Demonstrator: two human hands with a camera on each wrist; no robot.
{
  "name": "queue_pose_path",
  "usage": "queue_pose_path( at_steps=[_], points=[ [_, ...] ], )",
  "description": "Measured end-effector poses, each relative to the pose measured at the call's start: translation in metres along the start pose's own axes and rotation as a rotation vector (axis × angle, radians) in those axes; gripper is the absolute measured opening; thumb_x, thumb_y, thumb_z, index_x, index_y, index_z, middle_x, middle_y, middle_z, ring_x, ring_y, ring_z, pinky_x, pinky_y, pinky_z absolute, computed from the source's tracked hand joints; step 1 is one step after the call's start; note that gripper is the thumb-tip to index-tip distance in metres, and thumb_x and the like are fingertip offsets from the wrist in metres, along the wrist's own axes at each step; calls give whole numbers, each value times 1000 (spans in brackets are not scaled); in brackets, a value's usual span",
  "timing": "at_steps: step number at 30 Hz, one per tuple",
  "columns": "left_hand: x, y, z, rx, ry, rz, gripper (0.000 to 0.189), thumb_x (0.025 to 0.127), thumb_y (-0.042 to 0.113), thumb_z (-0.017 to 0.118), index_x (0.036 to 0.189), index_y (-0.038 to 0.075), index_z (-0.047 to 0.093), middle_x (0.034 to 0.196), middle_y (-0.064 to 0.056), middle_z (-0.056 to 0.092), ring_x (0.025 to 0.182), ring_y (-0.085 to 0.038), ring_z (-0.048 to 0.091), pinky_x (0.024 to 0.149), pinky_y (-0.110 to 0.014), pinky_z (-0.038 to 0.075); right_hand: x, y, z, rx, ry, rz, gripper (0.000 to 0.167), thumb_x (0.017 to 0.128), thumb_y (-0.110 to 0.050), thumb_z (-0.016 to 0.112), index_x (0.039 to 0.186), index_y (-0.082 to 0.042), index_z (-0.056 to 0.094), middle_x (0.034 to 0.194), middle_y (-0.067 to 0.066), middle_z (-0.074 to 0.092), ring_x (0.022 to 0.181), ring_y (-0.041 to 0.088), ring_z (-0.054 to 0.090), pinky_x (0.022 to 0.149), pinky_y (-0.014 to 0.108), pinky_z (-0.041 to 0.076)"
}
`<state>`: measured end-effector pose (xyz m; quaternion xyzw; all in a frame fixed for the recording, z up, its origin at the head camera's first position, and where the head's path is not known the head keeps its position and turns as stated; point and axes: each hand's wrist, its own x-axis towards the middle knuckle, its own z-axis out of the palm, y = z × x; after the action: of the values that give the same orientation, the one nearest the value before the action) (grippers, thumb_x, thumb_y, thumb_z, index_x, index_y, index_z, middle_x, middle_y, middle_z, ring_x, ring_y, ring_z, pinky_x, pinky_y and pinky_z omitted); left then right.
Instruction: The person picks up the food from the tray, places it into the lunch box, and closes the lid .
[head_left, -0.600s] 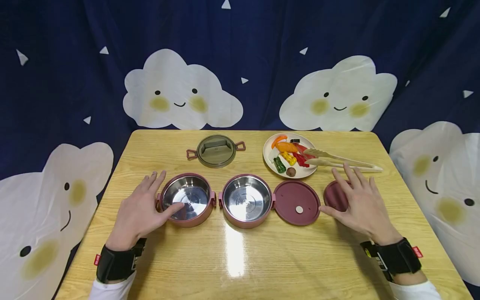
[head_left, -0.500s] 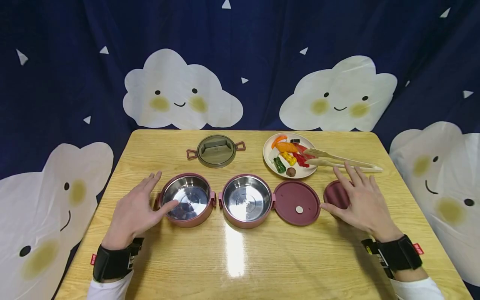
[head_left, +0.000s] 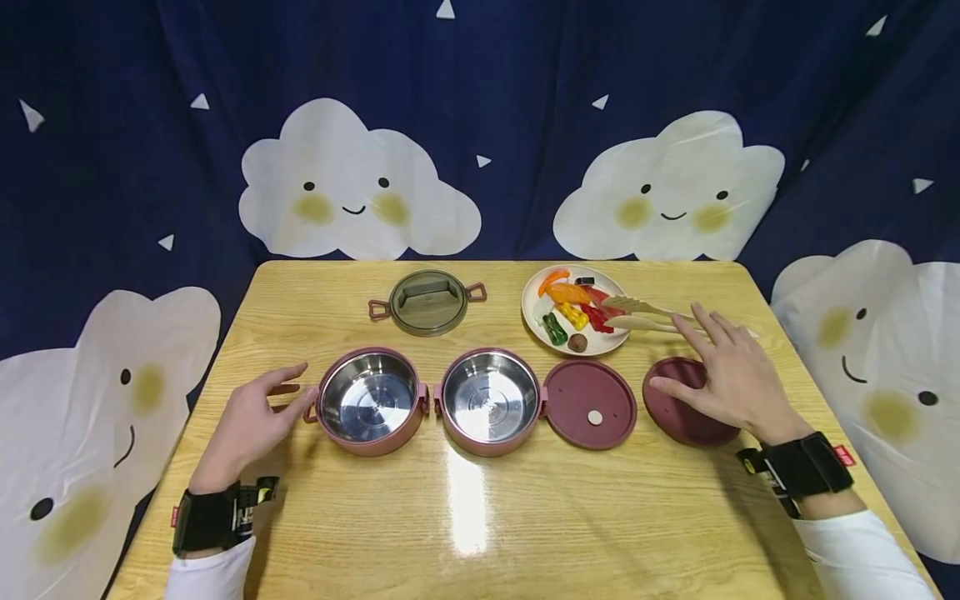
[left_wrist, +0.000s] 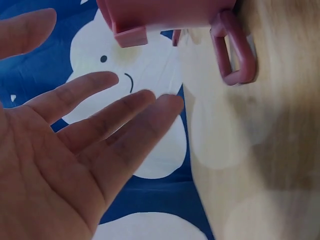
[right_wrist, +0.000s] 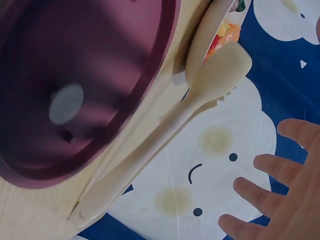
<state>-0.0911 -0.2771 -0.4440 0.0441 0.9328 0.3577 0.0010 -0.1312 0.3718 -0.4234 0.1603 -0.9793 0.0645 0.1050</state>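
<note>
Fingers [head_left: 693,337] of the right hand [head_left: 738,383] are spread apart and hold nothing, poised above the round maroon lid [head_left: 678,425] and near the handle end of the tongs [head_left: 648,322]. The left hand [head_left: 251,425] hangs beside the left pot [head_left: 378,447], its fingers loosely bent and clear of the outer handle [head_left: 310,414].

Both pots stand on the desk [head_left: 360,542] with their inner handles [head_left: 424,398] just beside each other, so a careless push from the left thumb could drive one into the right pot [head_left: 487,448]. That pot's far handle reaches the edge of the flat lid [head_left: 577,400]; I cannot tell whether they touch, but a shove might carry through and slide it too.

Over the plate [head_left: 528,317], the tongs' tips lie among the food pieces [head_left: 573,315]: a low sweep of the right fingers could catch them and flick something off. Lifting a pot by one handle alone would probably tilt it.
</note>
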Motion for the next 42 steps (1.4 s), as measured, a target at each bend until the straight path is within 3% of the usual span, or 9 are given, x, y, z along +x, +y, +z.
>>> queue_pose_path(
  at_steps=[3, 6, 11, 13, 20, 26, 34, 42],
  points=[
    [1, -4, 1, -30, 1, 3, 52, 104, 34, 67, 143, -1, 63, 142, -25, 66, 118, -43, 71, 89, -33, 63, 5, 6, -1, 1, -1, -1, 107, 74, -62, 85, 162, -16, 44, 166, 28, 39, 144, 56, 43, 114, 69, 35],
    [2, -7, 3, -39, 9, 2, 45, 104, 34, 68, 136, 2, 69, 133, -21, 73, 111, -30, 74, 83, -16, 54, 12, 12, -2, 0, -10, 4, 105, 76, -60, 85, 162, -16, 44, 166, 28, 39, 143, 57, 43, 111, 72, 38],
    [3, -11, 7, -57, 23, 8, 34, 103, 32, 70, 127, 8, 77, 120, -16, 79, 95, 8, 65, 80, -14, 50, 23, 25, -3, 15, -29, -4, 100, 80, -58, 83, 161, -14, 44, 164, 28, 40, 141, 59, 44, 108, 74, 40],
    [3, -12, 9, -80, 24, 14, 32, 102, 29, 71, 126, 8, 77, 119, -16, 79, 92, 15, 61, 79, -14, 50, 27, 31, -3, 21, -49, -4, 98, 82, -58, 81, 161, -14, 44, 164, 28, 40, 141, 59, 44, 109, 73, 39],
    [5, -16, 15, -156, 28, 30, 30, 100, 19, 74, 125, 2, 76, 119, -20, 78, 91, 15, 63, 80, -7, 52, 38, 40, -4, 32, -97, -24, 95, 86, -56, 80, 162, -13, 43, 163, 29, 40, 141, 58, 43, 112, 71, 37],
    [6, -18, 17, -162, 43, 26, 29, 100, 18, 74, 125, 3, 76, 117, -20, 78, 90, 14, 63, 77, -9, 51, 51, 60, 4, 77, -136, -32, 86, 91, -52, 77, 160, -11, 45, 162, 29, 43, 142, 57, 43, 112, 71, 36],
    [6, -20, 21, -178, 58, 40, 28, 100, 18, 75, 124, 5, 77, 116, -19, 79, 90, 12, 64, 80, -10, 50, 55, 91, 23, 91, -174, 28, 81, 94, -52, 75, 157, -8, 49, 159, 29, 46, 142, 56, 44, 110, 72, 40],
    [6, -21, 23, -201, 67, 45, 27, 99, 17, 75, 123, 6, 78, 114, -19, 79, 89, 11, 65, 82, -10, 50, 55, 100, 37, 127, -226, 97, 83, 93, -54, 76, 158, -10, 47, 156, 31, 47, 140, 56, 47, 106, 73, 44]
  ],
)
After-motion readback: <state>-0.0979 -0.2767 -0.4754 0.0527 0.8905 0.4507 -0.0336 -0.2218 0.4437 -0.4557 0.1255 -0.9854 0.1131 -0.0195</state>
